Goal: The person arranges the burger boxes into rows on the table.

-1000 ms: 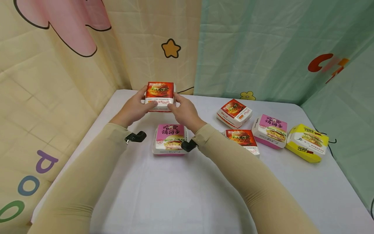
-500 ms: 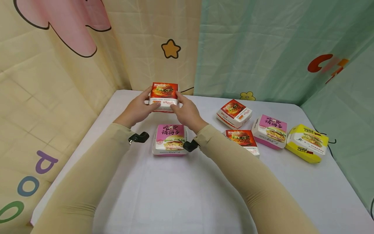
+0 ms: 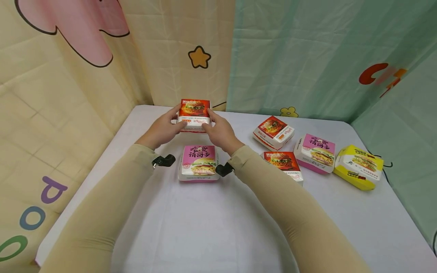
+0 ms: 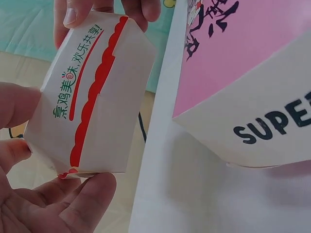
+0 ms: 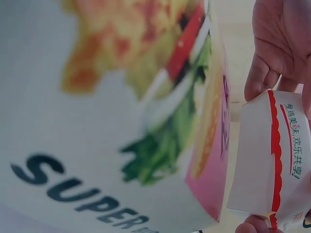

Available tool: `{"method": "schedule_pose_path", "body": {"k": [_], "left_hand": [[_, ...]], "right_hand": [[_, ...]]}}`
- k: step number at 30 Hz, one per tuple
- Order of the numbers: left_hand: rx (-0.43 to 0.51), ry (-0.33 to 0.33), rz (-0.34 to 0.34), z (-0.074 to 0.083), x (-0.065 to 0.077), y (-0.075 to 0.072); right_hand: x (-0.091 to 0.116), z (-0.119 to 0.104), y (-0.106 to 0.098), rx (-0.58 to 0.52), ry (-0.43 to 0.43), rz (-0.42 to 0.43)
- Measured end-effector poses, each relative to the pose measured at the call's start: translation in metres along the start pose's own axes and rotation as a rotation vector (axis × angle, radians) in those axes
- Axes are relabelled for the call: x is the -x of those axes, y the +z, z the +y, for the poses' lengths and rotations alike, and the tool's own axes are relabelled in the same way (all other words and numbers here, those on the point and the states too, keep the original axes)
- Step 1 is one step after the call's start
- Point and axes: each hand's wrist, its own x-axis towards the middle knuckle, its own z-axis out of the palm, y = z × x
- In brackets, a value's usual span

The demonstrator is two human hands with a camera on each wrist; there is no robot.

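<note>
A white burger box with a red printed lid is near the table's far edge, held by both hands. My left hand grips its left side, thumb across the front and fingers behind. On the opposite side my right hand holds it the same way. The left wrist view shows the white side of this burger box, with a red scalloped stripe and green lettering, fingers at both ends. A pink and white burger box sits on the table just nearer, below the hands. In the right wrist view this pink box looms close.
To the right on the white table stand two more red-lidded boxes, one partly behind the right sleeve. Beside them are another pink box and a yellow box. Printed curtains surround the table's back and sides.
Both hands have moved the held red-lidded burger box a little to the right and slightly lower in the head view. The other boxes have not moved.
</note>
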Motion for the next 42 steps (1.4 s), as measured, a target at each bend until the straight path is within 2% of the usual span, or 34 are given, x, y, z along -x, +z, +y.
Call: {"method": "schedule_pose_path", "body": {"k": [11,19,29,42], "left_hand": [[0.004,-0.040,-0.022,-0.004,-0.007,0.008],[-0.010,-0.028,-0.041,-0.003,-0.006,0.012],[-0.040,-0.050,-0.078,-0.008,-0.009,0.013],[-0.132,-0.087,-0.153,-0.011,-0.010,0.013]], "right_hand": [[-0.006,0.012,0.002,0.015,0.004,-0.003],[-0.006,0.015,0.001,0.053,0.031,-0.017],[-0.009,0.020,-0.002,0.114,0.054,-0.070],[-0.011,0.024,-0.006,0.186,0.087,-0.144]]}}
